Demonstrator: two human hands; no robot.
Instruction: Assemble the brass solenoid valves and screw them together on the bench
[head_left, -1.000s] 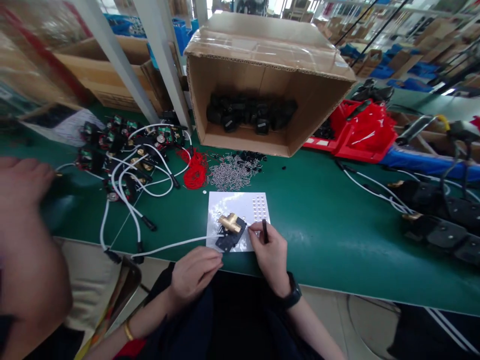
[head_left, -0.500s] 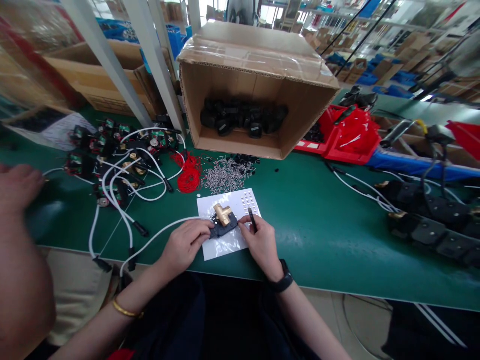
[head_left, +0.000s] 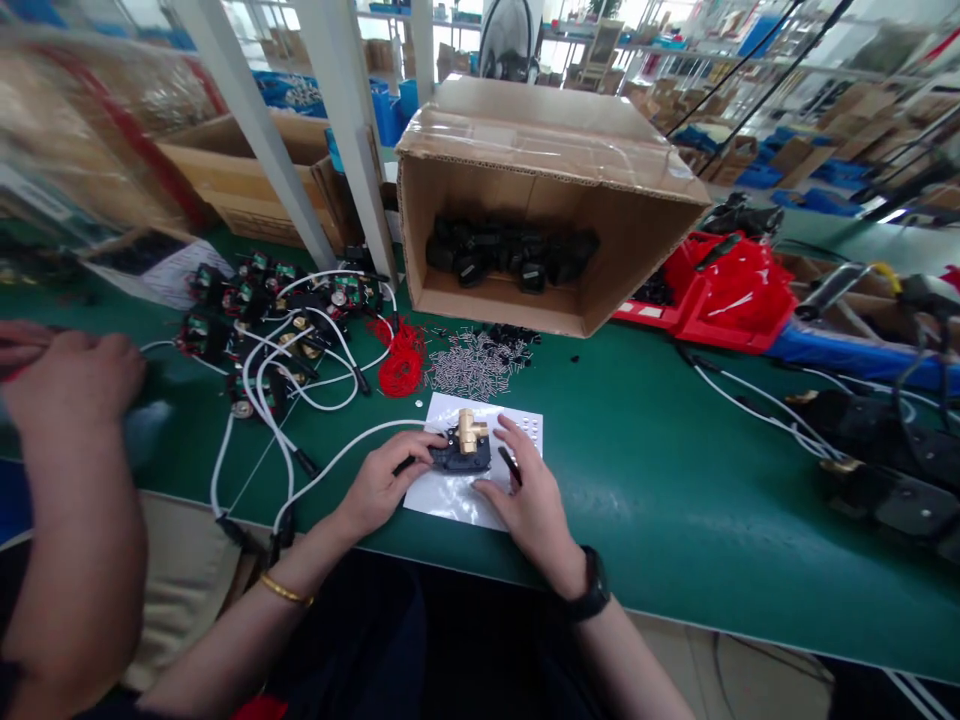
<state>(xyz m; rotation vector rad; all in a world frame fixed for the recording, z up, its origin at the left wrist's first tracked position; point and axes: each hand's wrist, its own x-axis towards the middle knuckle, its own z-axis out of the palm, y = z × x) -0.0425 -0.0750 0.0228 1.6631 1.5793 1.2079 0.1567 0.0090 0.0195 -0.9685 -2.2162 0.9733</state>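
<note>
A black assembly with a brass tee fitting (head_left: 468, 441) lies on a white sheet (head_left: 457, 495) near the front edge of the green table (head_left: 645, 470). My left hand (head_left: 383, 484) grips the assembly's left end, where a white cable (head_left: 330, 462) comes out. My right hand (head_left: 527, 493) rests at its right side, fingers spread over the sheet, with a thin dark tool (head_left: 511, 467) held between the fingers. Rows of small white dots (head_left: 529, 428) sit on the sheet's far right corner.
An open cardboard box (head_left: 547, 200) on its side holds black parts. In front lie small metal pins (head_left: 471, 364) and red rings (head_left: 401, 362). Finished units with white cables (head_left: 277, 330) pile at left. Another person's hand and arm (head_left: 71, 450) work at far left. Red bins (head_left: 712, 280) stand right.
My left hand came up from the table edge onto the assembly's left end. The assembly turned flatter on the sheet, and my right hand opened beside it. The view shifted slightly.
</note>
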